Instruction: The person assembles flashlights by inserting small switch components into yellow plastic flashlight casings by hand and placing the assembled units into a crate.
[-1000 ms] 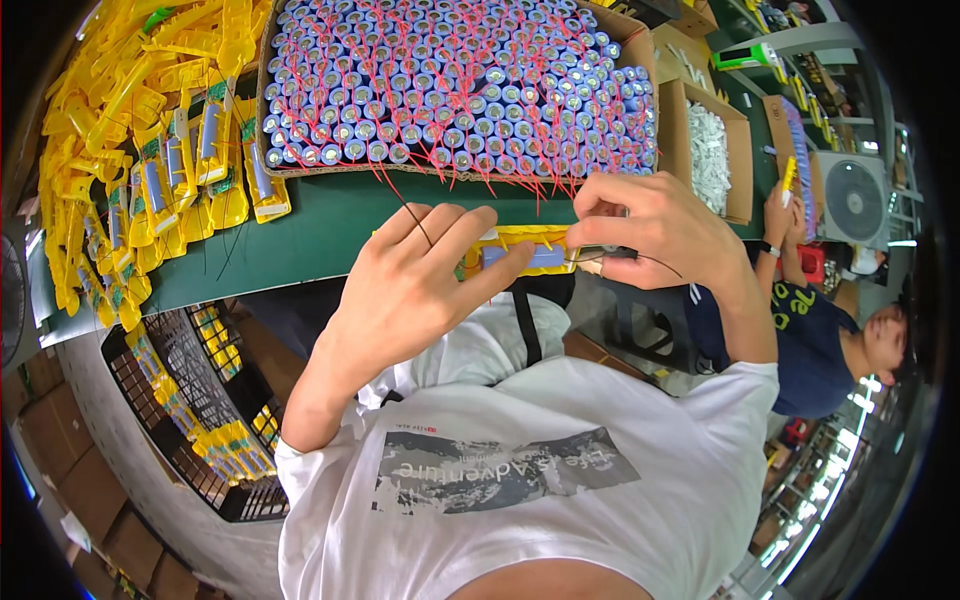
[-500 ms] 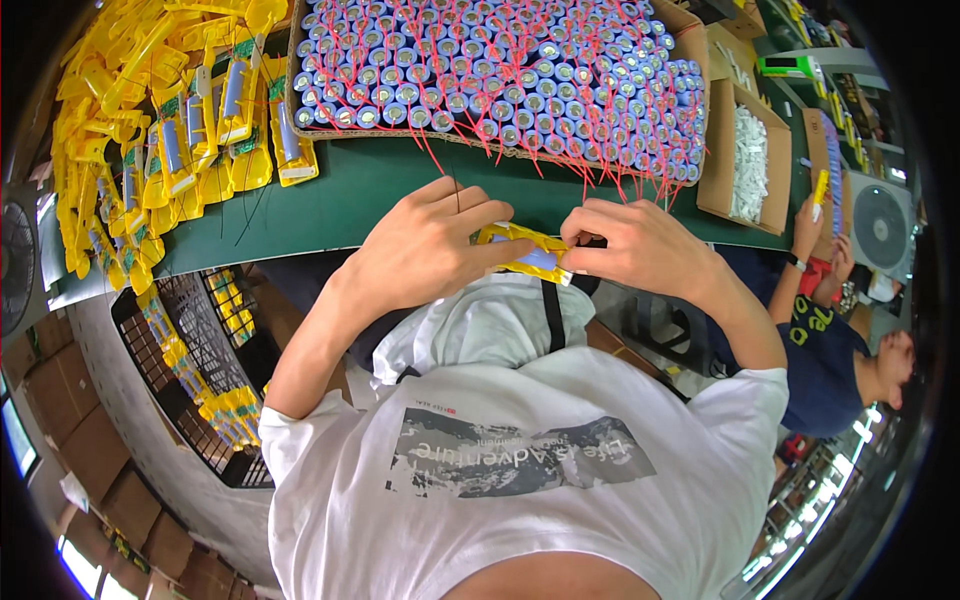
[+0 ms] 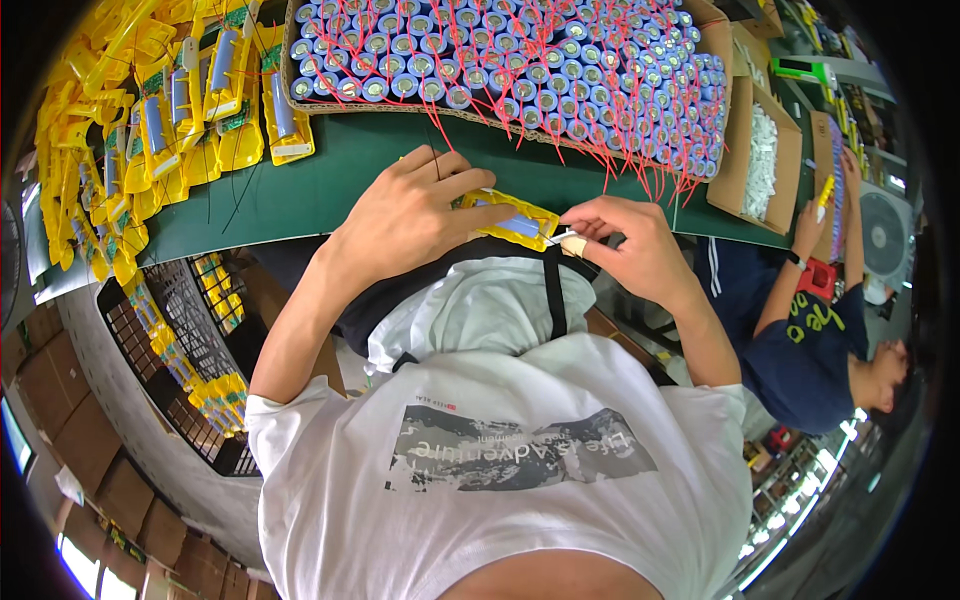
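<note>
My left hand point(image 3: 425, 205) is closed on the left end of a yellow plastic casing point(image 3: 541, 216), just off the near edge of the table. In the casing lies a blue cylindrical battery cell point(image 3: 522, 227), partly covered by my fingers. My right hand point(image 3: 640, 240) is at the casing's right end, thumb and forefinger nearly together. A small whitish bit shows at those fingertips, too small to name. Beyond my hands stands a cardboard box point(image 3: 500, 112) packed with upright blue battery cells point(image 3: 480, 40) with red wires.
Yellow casings point(image 3: 150, 90), several holding blue cells, pile up on the left of the green table point(image 3: 330, 165). A carton point(image 3: 735, 165) of small white parts point(image 3: 762, 160) stands right. Below left is a black crate point(image 3: 165, 350) with more casings. A co-worker point(image 3: 800, 350) sits at right.
My right hand has drawn slightly back from the casing's right end, uncovering more of it. The casing has shifted a little up and left with my left hand.
</note>
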`<action>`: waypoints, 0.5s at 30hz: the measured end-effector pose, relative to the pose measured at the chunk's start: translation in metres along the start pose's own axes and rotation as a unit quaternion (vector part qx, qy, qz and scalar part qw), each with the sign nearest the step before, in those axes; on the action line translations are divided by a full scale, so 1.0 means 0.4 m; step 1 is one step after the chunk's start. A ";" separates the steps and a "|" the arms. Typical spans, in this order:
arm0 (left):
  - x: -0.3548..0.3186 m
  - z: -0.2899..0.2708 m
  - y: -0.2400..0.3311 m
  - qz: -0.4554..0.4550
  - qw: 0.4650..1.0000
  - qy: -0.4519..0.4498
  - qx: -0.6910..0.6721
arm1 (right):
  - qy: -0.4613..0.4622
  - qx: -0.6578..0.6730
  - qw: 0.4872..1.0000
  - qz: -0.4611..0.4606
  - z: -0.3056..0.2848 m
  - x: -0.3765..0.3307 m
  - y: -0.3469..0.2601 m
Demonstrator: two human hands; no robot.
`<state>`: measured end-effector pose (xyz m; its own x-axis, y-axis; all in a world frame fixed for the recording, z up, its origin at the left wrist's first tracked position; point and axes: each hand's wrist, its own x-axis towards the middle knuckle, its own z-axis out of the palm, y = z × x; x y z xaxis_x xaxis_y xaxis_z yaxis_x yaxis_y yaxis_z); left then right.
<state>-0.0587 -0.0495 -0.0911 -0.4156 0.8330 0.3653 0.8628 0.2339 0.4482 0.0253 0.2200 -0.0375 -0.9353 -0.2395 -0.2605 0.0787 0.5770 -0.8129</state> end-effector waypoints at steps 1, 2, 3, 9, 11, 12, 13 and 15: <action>-0.002 0.001 0.001 -0.002 1.000 0.000 0.003 | -0.001 -0.002 1.000 0.002 -0.002 0.004 -0.002; -0.003 0.002 0.002 -0.004 1.000 0.000 0.007 | -0.007 -0.015 1.000 0.002 -0.005 0.008 -0.002; -0.005 0.002 0.001 -0.007 1.000 0.000 0.005 | -0.015 -0.025 1.000 0.003 -0.002 0.013 -0.002; -0.013 0.013 0.003 -0.004 1.000 0.016 0.014 | -0.014 0.005 0.996 0.088 0.032 0.020 -0.022; -0.016 0.011 0.005 -0.009 1.000 0.010 0.013 | 0.009 0.008 0.997 0.074 0.028 0.016 -0.006; -0.014 0.012 0.005 -0.012 1.000 0.011 0.012 | 0.036 0.012 0.998 0.060 0.027 0.015 0.000; -0.011 0.014 0.004 -0.006 1.000 0.025 0.018 | 0.033 0.012 0.998 0.060 0.029 0.016 -0.002; -0.012 0.012 0.004 0.000 0.999 0.040 0.022 | 0.037 -0.022 0.998 0.049 0.029 0.015 -0.010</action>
<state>-0.0537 -0.0507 -0.0962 -0.4350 0.7911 0.4301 0.8740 0.2562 0.4128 0.0234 0.2073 -0.0420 -0.9472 -0.1223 -0.2965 0.1571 0.6289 -0.7614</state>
